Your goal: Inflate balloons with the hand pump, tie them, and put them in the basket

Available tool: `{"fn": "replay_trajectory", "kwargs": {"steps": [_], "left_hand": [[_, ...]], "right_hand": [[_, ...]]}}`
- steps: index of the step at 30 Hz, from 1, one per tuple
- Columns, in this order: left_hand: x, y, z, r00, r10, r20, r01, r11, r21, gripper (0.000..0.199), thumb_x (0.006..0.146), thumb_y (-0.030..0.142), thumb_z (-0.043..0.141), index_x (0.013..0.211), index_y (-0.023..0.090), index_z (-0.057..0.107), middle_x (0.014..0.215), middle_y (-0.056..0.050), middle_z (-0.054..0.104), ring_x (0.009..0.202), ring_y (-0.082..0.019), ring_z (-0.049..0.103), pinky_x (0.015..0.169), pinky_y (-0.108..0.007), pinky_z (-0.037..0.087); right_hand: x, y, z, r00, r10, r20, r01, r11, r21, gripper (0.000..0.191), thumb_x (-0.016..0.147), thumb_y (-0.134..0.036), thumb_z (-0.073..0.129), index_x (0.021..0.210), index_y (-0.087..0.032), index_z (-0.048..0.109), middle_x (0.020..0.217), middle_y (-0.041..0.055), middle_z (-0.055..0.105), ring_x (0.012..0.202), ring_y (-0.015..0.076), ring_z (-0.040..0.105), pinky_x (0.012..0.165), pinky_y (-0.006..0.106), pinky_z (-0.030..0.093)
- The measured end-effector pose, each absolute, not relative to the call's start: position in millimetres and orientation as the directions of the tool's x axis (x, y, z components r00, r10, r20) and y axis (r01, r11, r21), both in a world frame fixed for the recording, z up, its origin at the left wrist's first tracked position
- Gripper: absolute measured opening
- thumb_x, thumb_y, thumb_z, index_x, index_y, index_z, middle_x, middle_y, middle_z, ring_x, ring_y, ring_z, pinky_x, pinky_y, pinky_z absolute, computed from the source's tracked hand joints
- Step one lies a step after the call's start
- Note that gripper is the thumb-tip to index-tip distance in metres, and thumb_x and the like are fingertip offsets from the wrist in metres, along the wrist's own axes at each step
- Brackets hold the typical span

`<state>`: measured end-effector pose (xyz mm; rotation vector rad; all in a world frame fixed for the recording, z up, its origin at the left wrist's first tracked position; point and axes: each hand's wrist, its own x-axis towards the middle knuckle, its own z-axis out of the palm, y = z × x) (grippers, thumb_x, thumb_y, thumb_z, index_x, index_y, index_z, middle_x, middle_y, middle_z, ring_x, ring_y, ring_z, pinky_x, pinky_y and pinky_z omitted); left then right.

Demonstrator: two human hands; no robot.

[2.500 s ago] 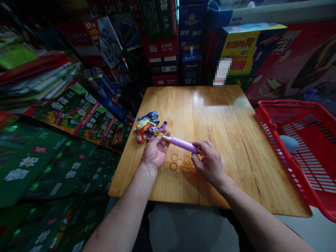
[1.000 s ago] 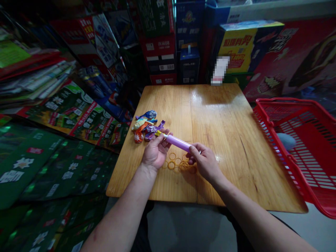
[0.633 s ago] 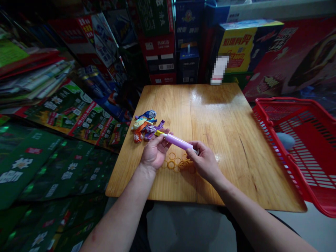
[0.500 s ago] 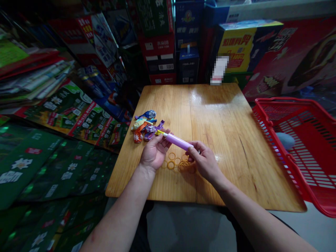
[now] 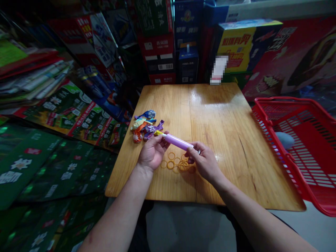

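Note:
A purple balloon pump (image 5: pixel 179 141) is held slantwise above the wooden table (image 5: pixel 217 129), its white nozzle pointing up and left. At the nozzle, the fingers of my left hand (image 5: pixel 152 150) pinch a small yellow balloon (image 5: pixel 158 133), which is limp. My right hand (image 5: pixel 202 159) is closed round the pump's other end. Just beyond my left hand lies a pile of uninflated balloons: a blue one (image 5: pixel 149 114), an orange one (image 5: pixel 137 135), a purple one (image 5: pixel 151 131) and pale yellow ones. Several tan rubber bands (image 5: pixel 171 164) are scattered on the table below the pump.
Right of the table stands a red plastic basket (image 5: pixel 296 175) with a pale blue balloon (image 5: pixel 285 140) inside. Green cartons (image 5: pixel 52 161) are stacked along the left. More boxes (image 5: pixel 161 47) line the table's far edge, with a yellow and blue box (image 5: pixel 236 45) at the right.

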<state>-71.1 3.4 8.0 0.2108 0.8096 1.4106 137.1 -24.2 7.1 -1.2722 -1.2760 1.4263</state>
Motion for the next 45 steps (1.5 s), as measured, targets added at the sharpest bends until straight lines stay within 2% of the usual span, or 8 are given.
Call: {"fn": "replay_trajectory", "kwargs": {"steps": [5,12,16,21,28,32,38,45], "left_hand": [[-74.0,3.3,6.5,-0.022,0.924,-0.382,-0.771,0.228,0.595,0.012,0.081,0.013,0.079,0.092,0.016,0.075,0.101,-0.008,0.08,0.098,-0.018,0.073,0.093,-0.033,0.057],[-77.3,1.2,10.4,-0.022,0.934,-0.357,-0.685,0.246,0.686,0.021,0.076,0.015,0.084,0.096,0.017,0.076,0.104,-0.006,0.079,0.095,-0.017,0.071,0.088,-0.032,0.055],[-78.4,-0.6,12.6,-0.02,0.946,-0.323,-0.683,0.223,0.696,0.02,0.077,0.015,0.085,0.094,0.019,0.075,0.106,-0.004,0.079,0.099,-0.017,0.07,0.091,-0.033,0.054],[-78.9,-3.0,12.0,-0.013,0.952,-0.305,-0.654,0.223,0.723,0.023,0.078,0.017,0.086,0.099,0.02,0.076,0.107,-0.003,0.078,0.098,-0.017,0.07,0.089,-0.033,0.054],[-82.3,2.4,7.7,-0.135,0.921,-0.365,-0.665,0.189,0.723,0.028,0.068,0.018,0.093,0.089,0.017,0.075,0.082,0.002,0.07,0.07,-0.009,0.064,0.062,-0.02,0.048],[-84.0,3.6,8.9,-0.124,0.933,-0.339,-0.638,0.187,0.747,0.028,0.067,0.015,0.094,0.088,0.014,0.076,0.076,0.002,0.067,0.063,-0.006,0.059,0.057,-0.018,0.047],[-84.2,-1.1,12.7,-0.034,0.953,-0.302,-0.643,0.21,0.736,0.024,0.072,0.018,0.093,0.09,0.014,0.077,0.079,0.001,0.068,0.066,-0.006,0.06,0.06,-0.018,0.05],[-91.0,-1.4,16.4,-0.011,0.97,-0.243,-0.635,0.181,0.751,0.016,0.079,0.011,0.086,0.093,0.015,0.079,0.079,-0.001,0.07,0.068,-0.008,0.058,0.062,-0.021,0.05]], "right_hand": [[138.7,-22.2,8.8,-0.162,0.971,-0.176,0.034,-0.173,-0.984,0.046,0.095,-0.061,0.063,0.084,-0.017,0.066,0.072,0.0066,0.071,0.057,0.0145,0.064,0.056,0.028,0.053],[142.1,-21.2,8.0,-0.126,0.985,-0.119,0.129,-0.102,-0.986,0.038,0.094,-0.052,0.069,0.108,-0.017,0.072,0.079,0.0049,0.072,0.064,0.0154,0.066,0.059,0.028,0.053],[141.8,-21.0,8.8,-0.176,0.964,-0.198,0.017,-0.198,-0.98,0.042,0.096,-0.058,0.062,0.094,-0.016,0.068,0.067,0.0027,0.067,0.049,0.0125,0.058,0.047,0.025,0.047],[141.6,-19.9,5.4,-0.147,0.982,-0.115,0.077,-0.105,-0.992,0.038,0.092,-0.05,0.072,0.113,-0.018,0.07,0.08,0.0033,0.071,0.066,0.0156,0.067,0.062,0.029,0.055],[140.8,-22.1,3.9,-0.138,0.99,-0.008,0.244,0.026,-0.969,0.033,0.094,-0.043,0.069,0.117,-0.02,0.071,0.084,0.0043,0.072,0.071,0.0177,0.066,0.064,0.032,0.053],[139.7,-23.8,8.3,-0.137,0.988,0.078,0.343,0.121,-0.932,0.03,0.09,-0.036,0.072,0.115,-0.019,0.072,0.089,0.0055,0.074,0.076,0.0185,0.067,0.069,0.033,0.052],[141.8,-23.4,10.8,-0.193,0.969,-0.155,0.12,-0.134,-0.984,0.038,0.098,-0.054,0.061,0.097,-0.016,0.069,0.072,0.0037,0.069,0.056,0.0147,0.063,0.053,0.028,0.05],[144.6,-20.6,11.3,-0.209,0.961,-0.179,0.015,-0.18,-0.984,0.041,0.096,-0.056,0.064,0.084,-0.017,0.065,0.069,0.0036,0.069,0.053,0.0125,0.061,0.05,0.025,0.048]]}}
